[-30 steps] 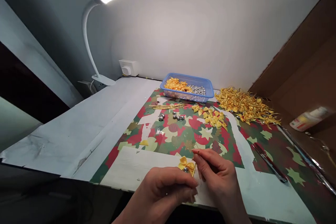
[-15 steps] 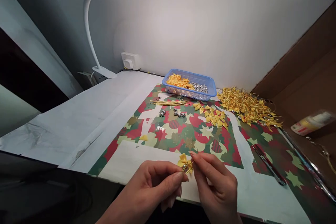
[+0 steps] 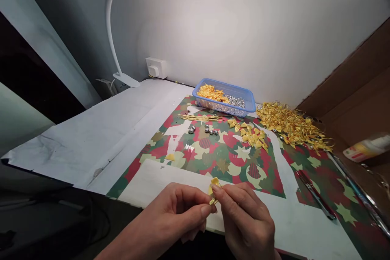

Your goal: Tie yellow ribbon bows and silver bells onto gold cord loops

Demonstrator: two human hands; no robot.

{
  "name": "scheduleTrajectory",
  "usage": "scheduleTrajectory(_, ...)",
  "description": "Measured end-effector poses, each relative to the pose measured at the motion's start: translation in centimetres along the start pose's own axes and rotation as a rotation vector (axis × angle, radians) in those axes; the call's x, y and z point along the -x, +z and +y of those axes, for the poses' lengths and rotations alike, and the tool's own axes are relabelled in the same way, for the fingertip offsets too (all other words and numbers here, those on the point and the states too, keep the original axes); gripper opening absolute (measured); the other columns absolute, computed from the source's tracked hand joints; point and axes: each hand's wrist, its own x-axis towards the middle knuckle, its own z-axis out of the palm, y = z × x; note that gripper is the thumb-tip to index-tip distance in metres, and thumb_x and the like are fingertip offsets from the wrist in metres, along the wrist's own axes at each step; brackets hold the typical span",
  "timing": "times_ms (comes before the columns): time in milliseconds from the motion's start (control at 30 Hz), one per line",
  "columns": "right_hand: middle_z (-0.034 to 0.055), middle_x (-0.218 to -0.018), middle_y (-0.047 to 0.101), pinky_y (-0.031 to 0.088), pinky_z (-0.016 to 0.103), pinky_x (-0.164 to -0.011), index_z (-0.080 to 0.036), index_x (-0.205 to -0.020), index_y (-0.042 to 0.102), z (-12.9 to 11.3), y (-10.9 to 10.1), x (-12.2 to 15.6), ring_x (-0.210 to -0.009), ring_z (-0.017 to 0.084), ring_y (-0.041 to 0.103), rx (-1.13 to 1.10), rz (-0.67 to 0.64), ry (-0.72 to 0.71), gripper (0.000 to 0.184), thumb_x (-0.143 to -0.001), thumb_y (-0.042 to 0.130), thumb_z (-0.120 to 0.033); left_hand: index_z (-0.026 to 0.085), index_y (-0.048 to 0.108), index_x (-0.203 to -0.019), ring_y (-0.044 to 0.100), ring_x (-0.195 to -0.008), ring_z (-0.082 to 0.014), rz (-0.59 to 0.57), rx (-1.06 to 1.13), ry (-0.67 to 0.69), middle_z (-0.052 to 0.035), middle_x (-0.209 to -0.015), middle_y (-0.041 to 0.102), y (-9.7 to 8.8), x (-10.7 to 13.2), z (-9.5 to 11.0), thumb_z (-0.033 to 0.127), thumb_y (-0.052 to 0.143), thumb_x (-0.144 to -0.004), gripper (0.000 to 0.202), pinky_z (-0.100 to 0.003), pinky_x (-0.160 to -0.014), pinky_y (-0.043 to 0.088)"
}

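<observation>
My left hand (image 3: 178,213) and my right hand (image 3: 248,217) meet at the near edge of the table, both pinched on a small yellow ribbon bow (image 3: 214,185) with a thin gold wire under it. The bow shows only in part between the fingertips. Both hands hover over a white patch of the patterned paper (image 3: 213,158).
Further back lie loose yellow bows (image 3: 251,136), a few silver bells (image 3: 210,130), gold wires (image 3: 199,117), a blue basket (image 3: 227,101) holding bows and bells, and a large heap of finished bows (image 3: 291,124). Tweezers (image 3: 317,195) lie at the right. A lamp (image 3: 122,28) stands at the back left, a bottle (image 3: 367,148) at the right.
The bow has been turned and drawn in between the fingertips, so less of it shows. Both hands have stayed at the table's near edge while the view shifted slightly left.
</observation>
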Motion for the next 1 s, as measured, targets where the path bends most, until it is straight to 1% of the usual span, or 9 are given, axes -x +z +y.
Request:
scheduleTrajectory(100,0.0118,-0.088,0.075,0.056,0.031,-0.060,-0.011,-0.126,0.068,0.0,0.0,0.0,-0.074,0.019,0.061,0.004,-0.008,0.001,0.038,-0.091,0.058,0.002,0.016,0.070,-0.075,0.041,-0.060,-0.0127,-0.020,-0.011,-0.007,0.0044,-0.062,0.050,-0.1,0.2,0.1,0.044,0.070,-0.086,0.030,-0.025,-0.057,0.032)
scheduleTrajectory(200,0.0120,-0.088,0.075,0.056,0.032,-0.059,-0.012,-0.126,0.068,-0.1,0.0,0.0,-0.073,0.019,0.062,0.011,-0.016,-0.004,0.038,-0.091,0.059,0.000,0.017,0.070,-0.075,0.039,-0.059,-0.0125,-0.028,-0.019,-0.012,0.0056,-0.059,0.048,-0.2,0.2,0.2,0.047,0.070,-0.087,0.033,-0.025,-0.056,0.030)
scheduleTrajectory(300,0.0128,-0.089,0.076,0.056,0.033,-0.059,-0.010,-0.125,0.069,0.0,-0.1,-0.1,-0.072,0.020,0.063,0.013,-0.018,-0.015,0.035,-0.092,0.058,-0.001,0.017,0.070,-0.075,0.039,-0.059,-0.0122,-0.019,0.001,-0.009,0.0057,-0.059,0.049,-0.2,0.2,-0.1,0.051,0.071,-0.086,0.036,-0.025,-0.056,0.029)
scheduleTrajectory(400,0.0134,-0.089,0.076,0.056,0.033,-0.059,-0.010,-0.124,0.070,0.0,0.0,0.1,-0.073,0.020,0.064,0.026,0.005,-0.017,0.034,-0.093,0.057,-0.002,0.017,0.070,-0.077,0.040,-0.058,-0.0118,0.003,0.030,0.004,0.0055,-0.060,0.050,-0.2,0.0,-0.5,0.049,0.072,-0.086,0.034,-0.025,-0.054,0.029)
scheduleTrajectory(567,0.0151,-0.093,0.078,0.056,0.035,-0.059,-0.008,-0.127,0.069,0.1,0.4,0.8,-0.076,0.022,0.066,0.097,0.012,-0.060,0.036,-0.092,0.059,-0.002,0.016,0.067,-0.071,0.035,-0.055,-0.0107,-0.002,0.008,0.031,0.0065,-0.056,0.045,-0.2,-0.1,-0.4,0.042,0.068,-0.091,0.034,-0.025,-0.052,0.027)
scheduleTrajectory(700,0.0146,-0.096,0.079,0.058,0.037,-0.062,-0.008,-0.129,0.068,0.1,0.6,1.3,-0.078,0.023,0.066,0.138,0.009,-0.081,0.038,-0.092,0.060,-0.001,0.016,0.066,-0.069,0.035,-0.054,-0.0107,-0.017,0.016,0.037,0.0064,-0.057,0.045,0.0,0.0,0.0,0.042,0.067,-0.091,0.034,-0.025,-0.051,0.027)
scheduleTrajectory(833,0.0135,-0.098,0.079,0.058,0.036,-0.063,-0.010,-0.136,0.064,0.1,0.7,1.3,-0.078,0.023,0.068,0.159,0.006,-0.084,0.044,-0.092,0.061,-0.002,0.017,0.064,-0.066,0.033,-0.053,-0.0104,0.015,0.029,0.030,0.0071,-0.055,0.044,0.1,0.2,0.0,0.043,0.069,-0.089,0.035,-0.025,-0.050,0.026)
scheduleTrajectory(933,0.0137,-0.098,0.078,0.058,0.036,-0.065,-0.010,-0.136,0.063,0.1,0.6,1.1,-0.079,0.022,0.068,0.132,0.010,-0.092,0.047,-0.091,0.061,0.000,0.016,0.069,-0.072,0.035,-0.053,-0.0099,0.043,0.058,0.033,0.0071,-0.056,0.047,0.1,0.2,-0.1,0.043,0.073,-0.086,0.031,-0.024,-0.050,0.027)
scheduleTrajectory(1000,0.0135,-0.098,0.077,0.058,0.034,-0.065,-0.011,-0.138,0.062,0.0,0.4,0.9,-0.080,0.021,0.067,0.042,0.012,-0.065,0.049,-0.090,0.059,0.002,0.015,0.073,-0.077,0.037,-0.054,-0.0097,0.058,0.097,0.037,0.0066,-0.058,0.049,0.1,0.2,-0.2,0.042,0.075,-0.084,0.028,-0.023,-0.051,0.029)
